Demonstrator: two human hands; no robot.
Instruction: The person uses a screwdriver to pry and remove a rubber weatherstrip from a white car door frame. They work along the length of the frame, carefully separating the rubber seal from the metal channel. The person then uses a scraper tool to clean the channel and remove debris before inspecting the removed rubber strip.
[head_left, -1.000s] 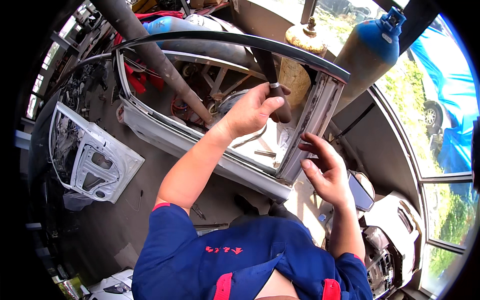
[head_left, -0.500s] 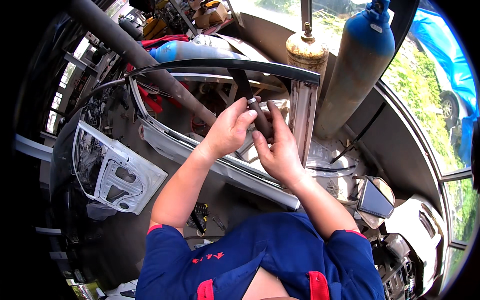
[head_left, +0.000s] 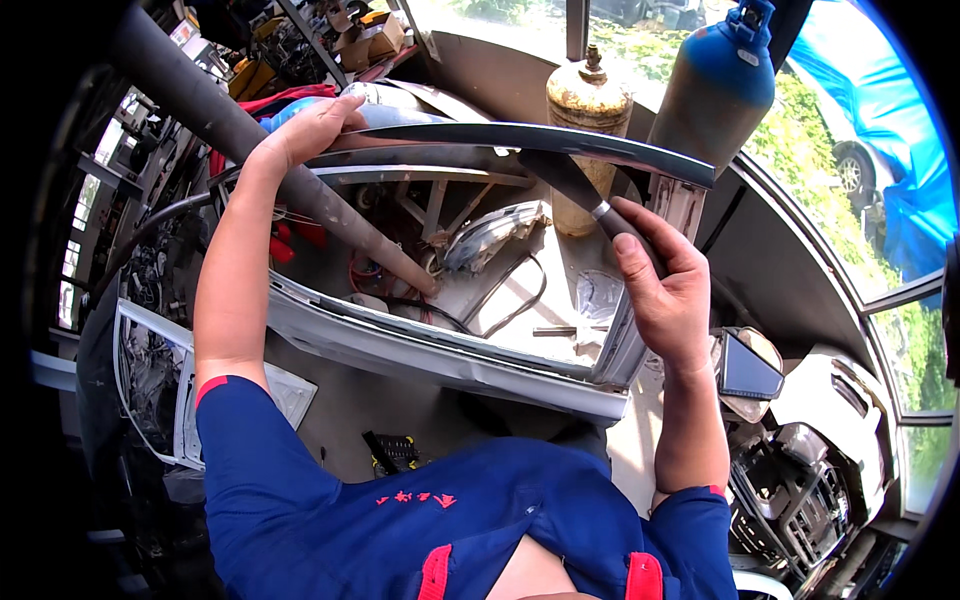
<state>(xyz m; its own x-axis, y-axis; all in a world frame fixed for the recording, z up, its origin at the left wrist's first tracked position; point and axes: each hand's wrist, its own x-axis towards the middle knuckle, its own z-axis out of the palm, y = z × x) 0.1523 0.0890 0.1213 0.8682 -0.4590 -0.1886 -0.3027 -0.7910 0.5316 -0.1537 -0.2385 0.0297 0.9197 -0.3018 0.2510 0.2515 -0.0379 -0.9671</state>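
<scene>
While my right hand (head_left: 668, 285) has its fingers clasped round the dark, silver-collared, flat-bladed tool (head_left: 572, 186) at the upper right of the white metal door frame (head_left: 440, 362), I cannot tell whether my left hand (head_left: 310, 133), upper left, grips; an unsteadied frame could rock, making the blade scratch its glossy black rail (head_left: 600, 148).

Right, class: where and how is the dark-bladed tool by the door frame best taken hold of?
Probably by its rounded handle, coming from the lower right, where the right hand grips it. The handle slants down toward that side, while the flat blade points up and left toward the frame's black top edge, so that end looks harder to hold.
</scene>
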